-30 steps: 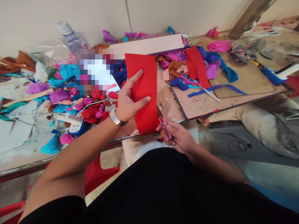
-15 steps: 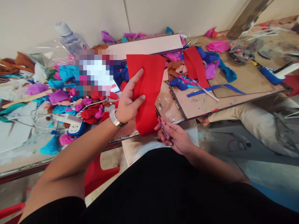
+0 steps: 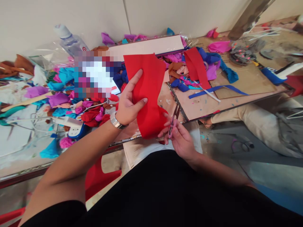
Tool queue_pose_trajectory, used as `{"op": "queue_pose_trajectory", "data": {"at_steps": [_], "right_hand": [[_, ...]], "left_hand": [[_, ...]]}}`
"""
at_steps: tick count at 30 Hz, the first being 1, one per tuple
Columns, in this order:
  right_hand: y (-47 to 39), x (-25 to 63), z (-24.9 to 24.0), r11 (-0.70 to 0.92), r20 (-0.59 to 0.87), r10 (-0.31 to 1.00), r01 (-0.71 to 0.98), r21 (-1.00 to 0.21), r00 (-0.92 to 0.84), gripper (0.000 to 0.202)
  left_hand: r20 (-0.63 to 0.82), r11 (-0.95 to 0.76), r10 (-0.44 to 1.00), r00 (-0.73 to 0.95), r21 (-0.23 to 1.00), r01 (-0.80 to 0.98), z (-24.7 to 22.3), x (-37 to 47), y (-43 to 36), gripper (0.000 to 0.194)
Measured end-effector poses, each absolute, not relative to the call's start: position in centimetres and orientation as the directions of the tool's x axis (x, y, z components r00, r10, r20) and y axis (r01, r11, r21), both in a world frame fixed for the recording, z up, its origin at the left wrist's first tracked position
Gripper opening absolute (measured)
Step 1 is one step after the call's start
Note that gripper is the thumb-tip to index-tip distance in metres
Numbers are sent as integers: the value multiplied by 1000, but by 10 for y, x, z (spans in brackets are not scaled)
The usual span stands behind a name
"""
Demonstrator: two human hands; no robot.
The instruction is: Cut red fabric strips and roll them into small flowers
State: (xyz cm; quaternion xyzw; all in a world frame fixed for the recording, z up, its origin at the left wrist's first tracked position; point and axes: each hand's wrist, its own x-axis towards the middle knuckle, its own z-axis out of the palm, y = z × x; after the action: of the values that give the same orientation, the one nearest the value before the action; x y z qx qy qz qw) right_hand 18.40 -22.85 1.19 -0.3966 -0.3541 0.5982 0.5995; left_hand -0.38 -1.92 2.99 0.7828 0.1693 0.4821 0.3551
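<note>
My left hand grips a wide strip of red fabric by its left side, thumb and index finger lying over the front. The strip stands up from the hand, and its lower part curls round towards the right. In my right hand is a pair of pink-handled scissors, its dark blades pointing up and away from me. The blades are just right of the red fabric and look apart from it. Some right-hand fingers stretch towards the curled lower edge; whether they touch it I cannot tell.
Several coloured fabric scraps heap on the left. A water bottle stands behind them, near a power strip. Another red strip and a blue ribbon lie at right. Someone's leg shows beyond the table edge.
The scissors have moved right and up, away from the red fabric, and the right fingers have spread. The fabric's lower right part now curls outward. My left hand keeps its hold.
</note>
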Motion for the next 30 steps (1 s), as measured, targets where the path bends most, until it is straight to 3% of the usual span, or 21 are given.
{"op": "queue_pose_trajectory", "data": {"at_steps": [8, 12, 17, 21, 25, 30], "right_hand": [[-239, 179, 7, 174, 150, 971, -123, -977, 186, 43], [-222, 189, 13, 256, 202, 944, -192, -948, 261, 34], [-187, 203, 21, 68, 35, 995, -372, -926, 97, 37], [-176, 208, 19, 27, 13, 999, -410, -911, 38, 41], [-179, 212, 21, 44, 34, 999, -358, -933, 34, 46], [-192, 228, 38, 218, 183, 958, -144, -965, 220, 46]], "left_hand": [[626, -683, 614, 480, 727, -73, 29, -3, -19, 98], [562, -610, 610, 559, 783, -123, 37, 0, -23, 92], [553, -607, 554, 622, 780, -153, 46, 2, -29, 85], [512, -555, 570, 643, 817, -158, 44, 1, -30, 85], [499, -539, 572, 651, 827, -161, 40, 1, -29, 85], [539, -604, 551, 637, 784, -142, 40, 2, -26, 86]]}}
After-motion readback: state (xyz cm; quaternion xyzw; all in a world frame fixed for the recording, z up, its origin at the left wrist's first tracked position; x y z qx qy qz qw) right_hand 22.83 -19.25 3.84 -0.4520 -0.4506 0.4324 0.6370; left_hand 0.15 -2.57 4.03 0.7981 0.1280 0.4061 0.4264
